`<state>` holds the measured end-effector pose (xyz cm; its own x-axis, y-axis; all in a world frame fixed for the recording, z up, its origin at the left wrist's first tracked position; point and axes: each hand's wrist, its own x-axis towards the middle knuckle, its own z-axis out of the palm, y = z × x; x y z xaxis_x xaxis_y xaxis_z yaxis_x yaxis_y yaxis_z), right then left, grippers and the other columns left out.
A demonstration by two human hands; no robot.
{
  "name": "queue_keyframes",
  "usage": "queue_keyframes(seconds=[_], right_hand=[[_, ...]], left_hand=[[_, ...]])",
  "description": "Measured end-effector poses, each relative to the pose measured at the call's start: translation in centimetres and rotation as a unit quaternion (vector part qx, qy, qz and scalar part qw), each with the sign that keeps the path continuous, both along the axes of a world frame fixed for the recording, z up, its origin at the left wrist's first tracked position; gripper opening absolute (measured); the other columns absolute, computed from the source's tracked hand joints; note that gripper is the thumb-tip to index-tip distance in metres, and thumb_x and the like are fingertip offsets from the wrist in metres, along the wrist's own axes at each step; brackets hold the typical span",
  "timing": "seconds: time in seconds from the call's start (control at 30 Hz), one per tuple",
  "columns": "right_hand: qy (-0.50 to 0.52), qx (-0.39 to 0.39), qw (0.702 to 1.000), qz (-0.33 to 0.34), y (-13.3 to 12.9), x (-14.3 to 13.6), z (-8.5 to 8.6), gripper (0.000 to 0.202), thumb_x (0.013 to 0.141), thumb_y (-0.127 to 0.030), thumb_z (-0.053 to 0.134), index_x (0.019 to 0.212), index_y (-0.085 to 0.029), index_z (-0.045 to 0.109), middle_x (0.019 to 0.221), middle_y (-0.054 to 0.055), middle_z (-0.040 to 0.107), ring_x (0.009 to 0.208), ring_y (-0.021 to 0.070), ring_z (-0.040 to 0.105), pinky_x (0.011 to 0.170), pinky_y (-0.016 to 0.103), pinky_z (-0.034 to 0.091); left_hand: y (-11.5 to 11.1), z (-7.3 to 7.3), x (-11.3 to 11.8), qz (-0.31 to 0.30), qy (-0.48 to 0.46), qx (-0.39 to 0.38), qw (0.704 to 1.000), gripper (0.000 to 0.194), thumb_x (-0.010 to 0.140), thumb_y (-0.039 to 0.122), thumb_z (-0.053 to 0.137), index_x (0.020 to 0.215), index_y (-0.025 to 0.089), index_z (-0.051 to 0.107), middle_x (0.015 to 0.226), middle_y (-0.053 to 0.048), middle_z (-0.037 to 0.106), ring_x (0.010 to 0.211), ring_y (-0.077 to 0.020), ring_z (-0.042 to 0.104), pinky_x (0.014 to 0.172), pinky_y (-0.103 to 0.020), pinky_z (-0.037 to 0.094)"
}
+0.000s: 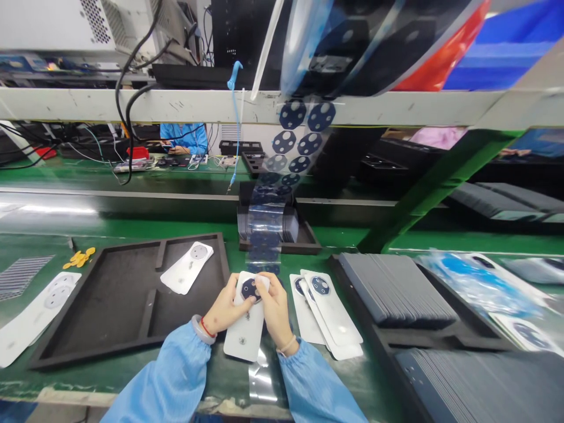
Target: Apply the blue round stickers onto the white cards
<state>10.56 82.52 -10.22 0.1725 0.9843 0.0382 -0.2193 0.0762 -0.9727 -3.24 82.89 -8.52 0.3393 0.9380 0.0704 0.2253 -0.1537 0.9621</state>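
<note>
A white phone back cover (244, 342) lies upright between my hands, above the bench's front edge. Near its top is a dark round camera sticker (249, 288) with holes. My left hand (225, 309) is closed around the cover's left side, its thumb reaching over the front to the sticker. At the top right corner, my right hand (275, 310) is closed on the cover, with fingertips pressed at the sticker's edge. Just right of it, several white covers with dark round stickers (332, 311) lie fanned out. A clear strip of dark round stickers (299, 144) hangs down behind my hands.
On the left, a black tray (110, 294) holds white covers with a pale camera circle (187, 269). More white covers (35, 320) and yellow pieces (79, 257) lie beyond it. Grey stacked sheets (396, 288) fill trays at right. A green post (436, 191) slants up; a co-worker (187, 138) sits opposite.
</note>
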Motion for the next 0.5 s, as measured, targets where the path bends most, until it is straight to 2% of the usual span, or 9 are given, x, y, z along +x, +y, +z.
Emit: queue_keyframes(seconds=[0.1, 0.2, 0.27, 0.33, 0.4, 0.5], right_hand=[[0.009, 0.018, 0.999, 0.033, 0.1, 0.5, 0.3, 0.036, 0.083, -0.053, 0.066, 0.095, -0.019, 0.062, 0.085, 0.003, 0.067, 0.077, 0.0176, 0.063, 0.071, 0.028, 0.051], [0.034, 0.013, 0.993, 0.108, 0.1, 0.8, 0.7, 0.039, 0.085, -0.05, 0.066, 0.113, -0.023, 0.061, 0.1, 0.004, 0.07, 0.085, 0.019, 0.066, 0.075, 0.029, 0.053], [0.073, 0.003, 0.983, 0.167, 0.0, 0.7, 0.8, 0.055, 0.083, -0.046, 0.069, 0.131, -0.028, 0.049, 0.105, 0.004, 0.07, 0.085, 0.0194, 0.067, 0.074, 0.031, 0.055], [0.105, -0.003, 0.973, 0.205, -0.1, 0.3, 0.7, 0.073, 0.08, -0.043, 0.074, 0.14, -0.031, 0.035, 0.108, 0.003, 0.07, 0.085, 0.0198, 0.069, 0.073, 0.032, 0.056], [0.117, -0.006, 0.971, 0.209, -0.2, -0.2, 0.5, 0.08, 0.076, -0.04, 0.077, 0.142, -0.031, 0.031, 0.109, 0.003, 0.07, 0.084, 0.02, 0.069, 0.074, 0.033, 0.057], [0.107, -0.011, 0.976, 0.19, -0.2, -0.9, 0.1, 0.079, 0.077, -0.041, 0.075, 0.141, -0.029, 0.032, 0.107, 0.004, 0.071, 0.083, 0.0207, 0.07, 0.074, 0.035, 0.057]], left_hand=[[0.1, -0.2, 0.0, 0.007, -0.044, -0.034, 0.998, 0.033, 0.089, 0.041, 0.056, 0.11, 0.019, 0.046, 0.099, -0.003, 0.06, 0.087, -0.017, 0.06, 0.076, -0.029, 0.049], [0.3, -0.5, -0.1, 0.033, -0.088, -0.061, 0.994, 0.033, 0.093, 0.048, 0.048, 0.109, 0.019, 0.045, 0.091, -0.002, 0.059, 0.077, -0.0154, 0.059, 0.069, -0.028, 0.048], [0.4, -0.6, -0.2, 0.066, -0.092, -0.056, 0.992, 0.033, 0.094, 0.049, 0.046, 0.109, 0.019, 0.046, 0.092, -0.002, 0.059, 0.078, -0.0157, 0.058, 0.069, -0.028, 0.047], [0.6, -0.6, -0.3, 0.108, -0.077, -0.039, 0.99, 0.031, 0.094, 0.049, 0.046, 0.102, 0.019, 0.048, 0.091, -0.002, 0.059, 0.08, -0.0159, 0.057, 0.071, -0.028, 0.046], [0.7, -0.6, -0.4, 0.137, -0.063, -0.027, 0.988, 0.029, 0.093, 0.049, 0.047, 0.092, 0.02, 0.047, 0.083, 0.001, 0.057, 0.078, -0.0156, 0.056, 0.071, -0.028, 0.045], [0.9, -0.8, -0.6, 0.139, -0.082, -0.032, 0.986, 0.028, 0.091, 0.047, 0.05, 0.084, 0.021, 0.045, 0.078, 0.002, 0.055, 0.075, -0.0151, 0.055, 0.07, -0.027, 0.044]])
